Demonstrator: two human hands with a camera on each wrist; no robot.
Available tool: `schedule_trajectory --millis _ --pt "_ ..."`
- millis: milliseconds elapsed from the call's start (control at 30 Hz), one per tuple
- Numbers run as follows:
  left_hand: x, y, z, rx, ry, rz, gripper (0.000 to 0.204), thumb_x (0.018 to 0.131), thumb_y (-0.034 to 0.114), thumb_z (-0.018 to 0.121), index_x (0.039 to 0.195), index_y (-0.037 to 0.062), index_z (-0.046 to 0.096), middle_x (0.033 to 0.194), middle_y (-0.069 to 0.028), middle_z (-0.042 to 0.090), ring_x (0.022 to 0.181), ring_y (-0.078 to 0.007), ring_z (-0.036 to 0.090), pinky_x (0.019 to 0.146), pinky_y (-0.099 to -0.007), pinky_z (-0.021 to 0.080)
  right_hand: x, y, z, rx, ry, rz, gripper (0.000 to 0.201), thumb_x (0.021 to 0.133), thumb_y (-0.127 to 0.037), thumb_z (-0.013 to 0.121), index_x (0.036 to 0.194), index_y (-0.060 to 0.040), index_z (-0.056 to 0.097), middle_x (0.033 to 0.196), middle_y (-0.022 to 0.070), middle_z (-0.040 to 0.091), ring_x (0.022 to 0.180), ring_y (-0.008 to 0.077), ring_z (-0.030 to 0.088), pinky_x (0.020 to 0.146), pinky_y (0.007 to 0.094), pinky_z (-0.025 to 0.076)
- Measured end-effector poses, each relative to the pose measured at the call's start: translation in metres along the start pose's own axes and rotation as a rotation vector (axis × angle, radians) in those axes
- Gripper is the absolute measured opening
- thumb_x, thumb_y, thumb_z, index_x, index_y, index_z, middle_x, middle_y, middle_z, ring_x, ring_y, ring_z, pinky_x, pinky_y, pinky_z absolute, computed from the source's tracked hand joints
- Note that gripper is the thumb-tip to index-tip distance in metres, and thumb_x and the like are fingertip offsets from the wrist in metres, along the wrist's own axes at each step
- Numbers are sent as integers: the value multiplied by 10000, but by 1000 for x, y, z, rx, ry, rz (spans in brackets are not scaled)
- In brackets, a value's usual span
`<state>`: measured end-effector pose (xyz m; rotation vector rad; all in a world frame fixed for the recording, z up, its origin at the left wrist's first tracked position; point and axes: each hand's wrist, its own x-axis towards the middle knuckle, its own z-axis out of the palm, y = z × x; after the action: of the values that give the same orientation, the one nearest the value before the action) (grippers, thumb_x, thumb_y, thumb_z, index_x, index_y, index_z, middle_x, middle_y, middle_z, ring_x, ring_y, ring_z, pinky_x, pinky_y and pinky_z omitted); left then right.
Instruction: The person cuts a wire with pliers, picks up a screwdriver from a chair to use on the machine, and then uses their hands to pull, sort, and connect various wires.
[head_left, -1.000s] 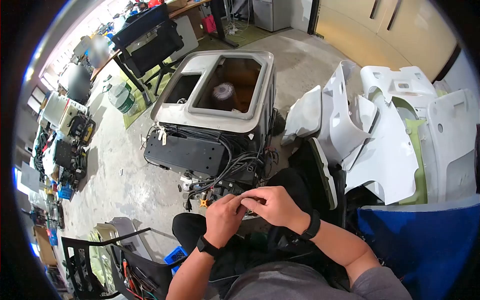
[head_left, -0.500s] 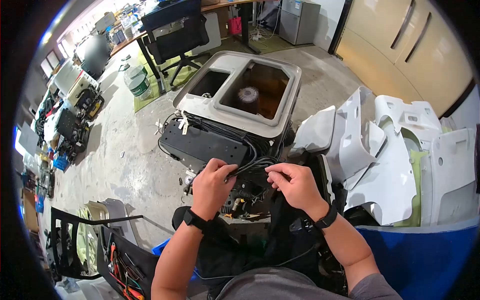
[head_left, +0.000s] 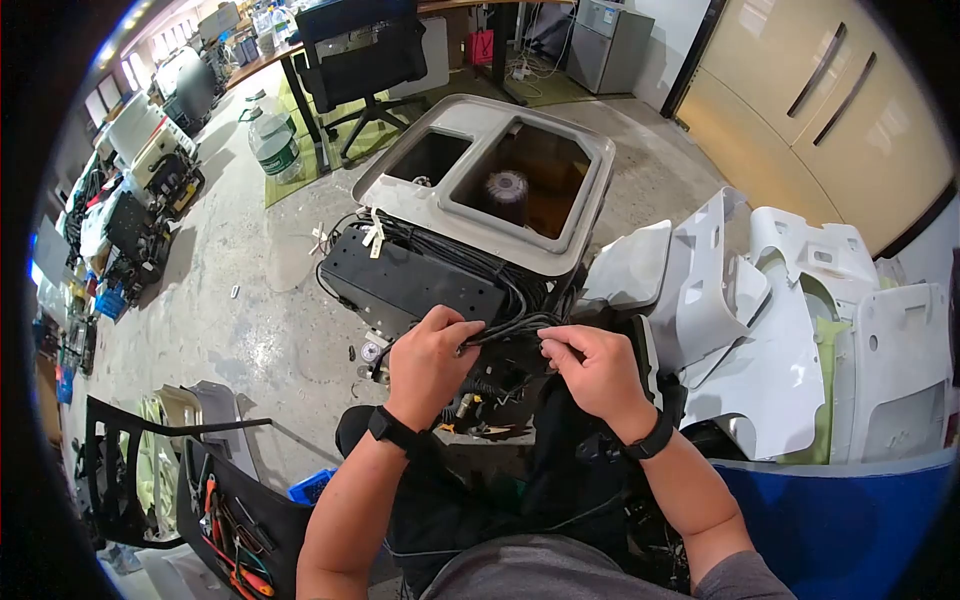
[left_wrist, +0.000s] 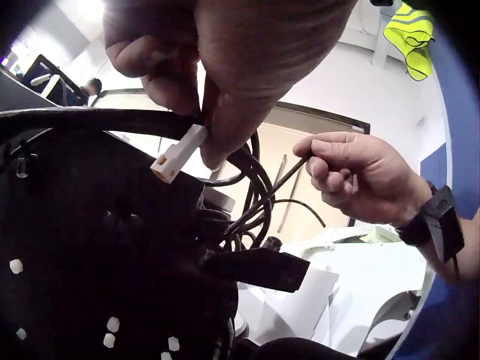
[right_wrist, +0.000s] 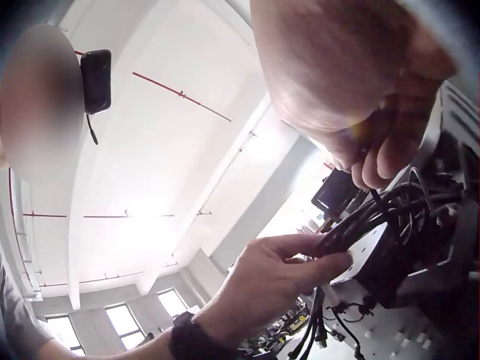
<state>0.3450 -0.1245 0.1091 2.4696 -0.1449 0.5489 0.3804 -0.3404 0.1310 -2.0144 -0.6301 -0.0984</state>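
Note:
My left hand [head_left: 430,365] grips a bundle of black cables [right_wrist: 360,225] at the front of the machine, thumb on one side and fingers on the other. A small white connector [left_wrist: 178,155] sticks out beside its fingertips in the left wrist view. A short way to the right, my right hand [head_left: 600,375] pinches one thin black cable [left_wrist: 289,174] between thumb and curled fingers. That cable runs back into the looped bundle. Behind the hands is a black box [head_left: 400,280] with small holes, fixed to the grey-topped machine [head_left: 430,208].
White shell panels [head_left: 770,365] lean at the right, behind a blue surface [head_left: 840,520]. A black chair [head_left: 245,510] holding hand tools stands at the lower left. Water bottles [head_left: 275,150] and an office chair [head_left: 360,60] are farther back.
My hands were together low in front of me. They have moved apart and up to the cables, left on the bundle, right on a single cable. The head view has shifted too.

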Motion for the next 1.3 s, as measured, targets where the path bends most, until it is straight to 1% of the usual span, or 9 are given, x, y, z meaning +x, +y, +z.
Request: schedule_trajectory --millis 267,600,700,767,900,1100,1200,1267,1300 --pt "-1 -1 1 -25 20 9 238 703 104 761 940 129 754 900 -25 636 762 -241 648 662 -342 521 -3 -9 7 -256 85 -244 103 813 -42 674 904 -9 708 820 154 696 733 309 677 649 359 544" --pt "-3 -6 3 -39 38 53 192 720 107 737 911 107 742 865 -18 620 759 -231 647 670 -335 522 5 -14 9 -296 61 -219 106 811 -42 686 908 -7 712 806 147 703 719 292 688 644 328 537" --pt "-2 -5 4 -35 46 43 183 724 105 734 906 105 741 862 -18 618 754 -235 648 670 -336 523 12 -19 6 -294 -25 -111 104 834 -62 674 902 11 702 775 139 706 672 249 698 625 308 535" --pt "-1 -5 4 -36 53 42 179 724 102 733 904 104 741 861 -18 617 752 -236 648 669 -336 524 17 -20 7 -168 -50 111 117 852 -137 664 860 -24 692 744 151 685 687 316 676 628 362 534" --pt "0 -6 7 -41 51 35 196 720 94 733 916 103 735 866 -22 615 757 -236 649 667 -339 526 27 -16 1 -198 -108 134 142 861 -174 665 857 -33 688 722 148 678 669 332 665 607 368 525" --pt "5 2 4 -153 22 83 268 734 126 768 1000 138 737 891 -56 607 759 -248 640 674 -348 526 25 -14 3 -478 -89 -20 177 862 -217 672 825 -43 661 678 134 649 641 343 640 572 403 503" --pt "7 3 12 -144 7 124 256 746 145 774 999 155 740 902 -46 598 783 -231 633 677 -339 523 26 -12 3 -536 -88 -211 140 862 -186 657 828 -51 643 725 124 653 685 326 646 591 408 504" --pt "8 5 14 -138 2 129 254 746 143 774 997 159 740 909 -41 596 803 -228 630 685 -338 521 30 -5 2 -512 -92 -439 86 848 -134 639 861 -49 637 780 111 662 741 296 649 629 395 511" --pt "10 5 15 -135 6 151 237 749 147 772 983 157 743 914 -39 594 824 -229 624 701 -338 518 33 -5 -1 -512 -92 -439 86 848 -134 639 861 -49 637 780 111 662 741 296 649 629 395 511"
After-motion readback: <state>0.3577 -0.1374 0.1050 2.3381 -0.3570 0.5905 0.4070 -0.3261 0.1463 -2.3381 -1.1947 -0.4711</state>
